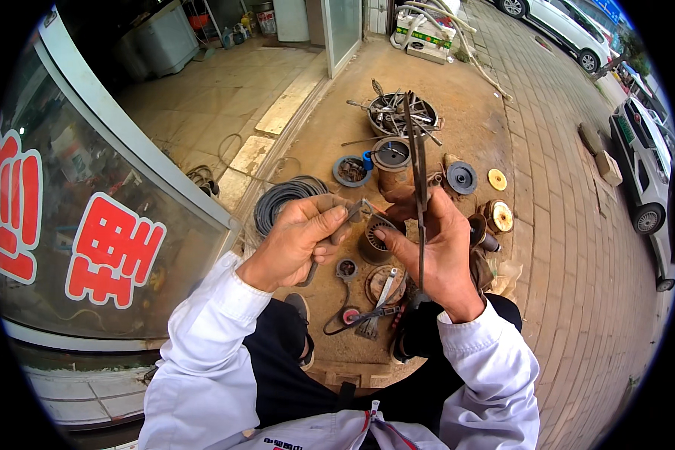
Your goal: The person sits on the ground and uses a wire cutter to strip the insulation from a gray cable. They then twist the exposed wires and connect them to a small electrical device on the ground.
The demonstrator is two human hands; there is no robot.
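Note:
My left hand is closed round a dark grey cable, whose bent lower part sticks out below the fist. Thin wires come from the cable's end toward my right hand, where the thumb and a finger pinch them. That same hand also holds a long, thin dark metal tool with two narrow arms, standing upright across the palm. The tool's exact kind is unclear. Below the hands, partly hidden, stands a slotted motor stator. A coil of grey cable lies beside my left hand.
Ahead sits a basin heaped with hand tools, near a round metal housing and a bowl of small parts. A grey pulley lies right. A glass door stands left; cars are parked beyond the paving.

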